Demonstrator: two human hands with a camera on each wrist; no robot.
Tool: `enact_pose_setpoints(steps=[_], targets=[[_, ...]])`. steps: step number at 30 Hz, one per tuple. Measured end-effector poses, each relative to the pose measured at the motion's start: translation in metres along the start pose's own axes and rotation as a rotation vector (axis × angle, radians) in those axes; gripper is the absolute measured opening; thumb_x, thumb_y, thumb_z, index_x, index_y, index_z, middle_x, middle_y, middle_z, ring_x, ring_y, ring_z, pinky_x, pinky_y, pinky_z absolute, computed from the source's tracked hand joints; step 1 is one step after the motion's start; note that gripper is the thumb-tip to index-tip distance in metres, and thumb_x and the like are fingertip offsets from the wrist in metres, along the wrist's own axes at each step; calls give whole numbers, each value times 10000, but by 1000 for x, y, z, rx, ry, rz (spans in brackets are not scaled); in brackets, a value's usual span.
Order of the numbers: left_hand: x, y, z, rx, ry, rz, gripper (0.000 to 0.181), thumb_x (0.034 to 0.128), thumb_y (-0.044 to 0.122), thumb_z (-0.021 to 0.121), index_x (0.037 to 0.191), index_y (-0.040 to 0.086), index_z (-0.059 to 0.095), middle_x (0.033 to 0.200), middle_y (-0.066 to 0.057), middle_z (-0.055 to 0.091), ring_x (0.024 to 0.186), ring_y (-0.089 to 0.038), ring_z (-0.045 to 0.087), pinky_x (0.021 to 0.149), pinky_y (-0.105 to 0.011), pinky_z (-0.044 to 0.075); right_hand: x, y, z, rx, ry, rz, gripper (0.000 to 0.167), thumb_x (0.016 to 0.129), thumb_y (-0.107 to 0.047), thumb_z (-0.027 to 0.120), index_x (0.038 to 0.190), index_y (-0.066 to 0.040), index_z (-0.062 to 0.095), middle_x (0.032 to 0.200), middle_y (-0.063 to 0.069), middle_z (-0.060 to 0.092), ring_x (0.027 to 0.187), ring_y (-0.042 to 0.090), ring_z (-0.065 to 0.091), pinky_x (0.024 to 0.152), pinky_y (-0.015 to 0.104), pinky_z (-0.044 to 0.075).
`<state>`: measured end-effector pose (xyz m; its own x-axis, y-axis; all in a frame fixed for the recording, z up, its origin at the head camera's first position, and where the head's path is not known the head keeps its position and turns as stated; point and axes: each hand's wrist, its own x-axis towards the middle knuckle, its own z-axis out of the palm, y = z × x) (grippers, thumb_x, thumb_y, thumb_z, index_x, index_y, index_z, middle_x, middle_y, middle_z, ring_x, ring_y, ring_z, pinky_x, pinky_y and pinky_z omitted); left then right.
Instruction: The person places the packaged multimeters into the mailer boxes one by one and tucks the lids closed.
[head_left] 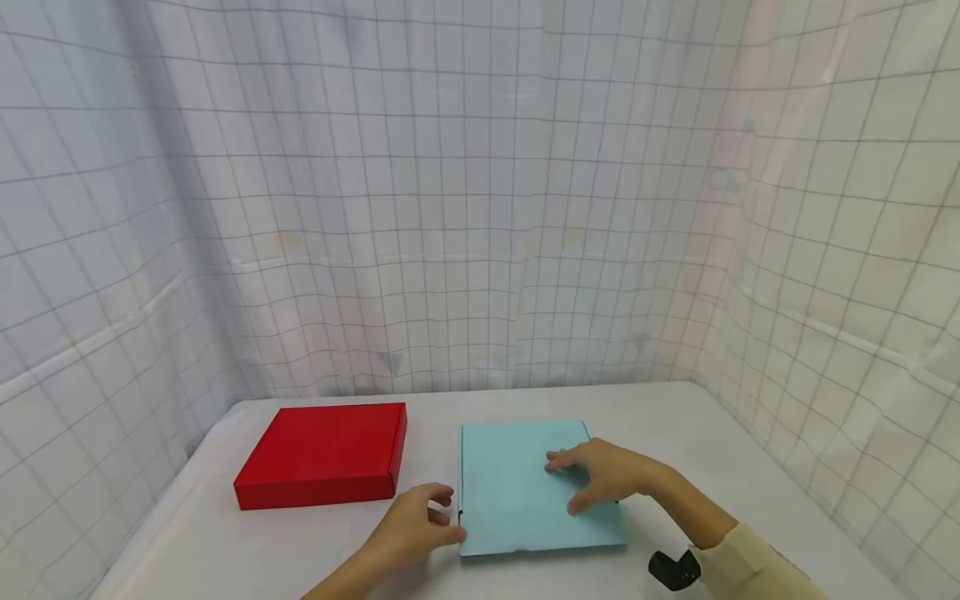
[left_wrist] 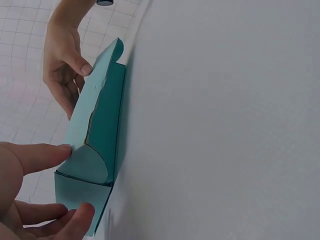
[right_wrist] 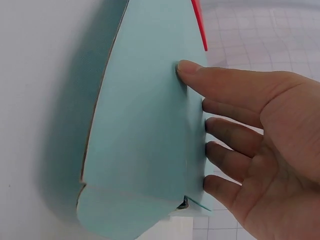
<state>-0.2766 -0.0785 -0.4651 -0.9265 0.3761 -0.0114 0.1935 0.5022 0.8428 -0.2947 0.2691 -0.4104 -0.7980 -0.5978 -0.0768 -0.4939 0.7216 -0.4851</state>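
Observation:
A flat light-blue cardboard box (head_left: 525,492) lies on the white table in front of me. My left hand (head_left: 416,525) is at its front left corner, the thumb touching the box edge and the other fingers bent loosely beside the left side. In the left wrist view, a rounded flap (left_wrist: 87,165) shows under that hand's thumb. My right hand (head_left: 607,475) rests on the right part of the lid with thumb and fingers spread. Its fingertips touch the lid in the right wrist view. The inside of the box is hidden.
A red cardboard box (head_left: 322,454) lies flat to the left of the blue one. The white table (head_left: 187,550) is bordered by grid-patterned curtains (head_left: 465,208) behind and at both sides. Something small and black (head_left: 673,571) is by my right sleeve.

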Motion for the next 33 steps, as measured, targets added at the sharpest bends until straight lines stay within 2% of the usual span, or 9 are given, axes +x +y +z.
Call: enact_pose_setpoints(steps=[4,12,15,19,21,24,28,33], targets=[[4,1,2,87,29,114,705,809,236,899,1370,-37,571,1262,-134,614,1049,-294,659,848,-459,603,1,-1,-2,-22,-7,-23,653,850,-361,860,1413,-114,640,1526,75,525,1436,327,431,1144,552,362],[9,10,0,296,102,337,564,876,281,840,1333,15,643,1367,-104,591,1206,-311,598,956,-499,552,-4,-1,-8,-8,30,-26,617,861,-360,853,1404,-144,654,1448,32,600,1382,301,499,1088,526,442],[11,12,-1,337,85,420,530,895,268,824,1327,13,652,1374,-82,593,1245,-287,580,993,-488,532,-8,2,-11,-1,44,-34,593,871,-366,842,1394,-153,661,1431,19,611,1353,290,529,1045,516,483],[15,12,2,381,16,516,500,929,272,801,1339,26,655,1372,-58,611,1245,-246,594,1008,-432,526,-14,8,-15,28,56,-61,570,904,-344,813,1400,-116,648,1420,50,614,1318,309,559,1002,514,516],[16,10,4,402,-18,543,490,945,280,785,1345,31,653,1370,-51,618,1255,-235,593,1028,-411,511,-17,10,-17,46,58,-75,564,921,-329,798,1406,-91,638,1415,78,615,1308,334,564,995,525,520],[18,7,7,415,-53,546,473,959,296,768,1342,41,656,1357,-30,627,1265,-217,586,1053,-400,492,-23,11,-20,73,49,-89,558,939,-317,782,1413,-68,626,1413,107,612,1293,378,567,989,549,518],[18,6,7,408,-73,529,458,959,308,767,1329,56,668,1337,2,634,1261,-197,583,1061,-394,485,-32,11,-22,101,34,-98,557,953,-302,770,1419,-40,613,1423,130,599,1275,422,571,983,577,512],[19,6,6,398,-82,536,456,958,302,770,1329,55,673,1344,18,630,1271,-188,576,1068,-389,479,-43,13,-22,111,31,-101,554,955,-285,767,1411,-12,609,1429,148,590,1256,434,581,958,578,526]])
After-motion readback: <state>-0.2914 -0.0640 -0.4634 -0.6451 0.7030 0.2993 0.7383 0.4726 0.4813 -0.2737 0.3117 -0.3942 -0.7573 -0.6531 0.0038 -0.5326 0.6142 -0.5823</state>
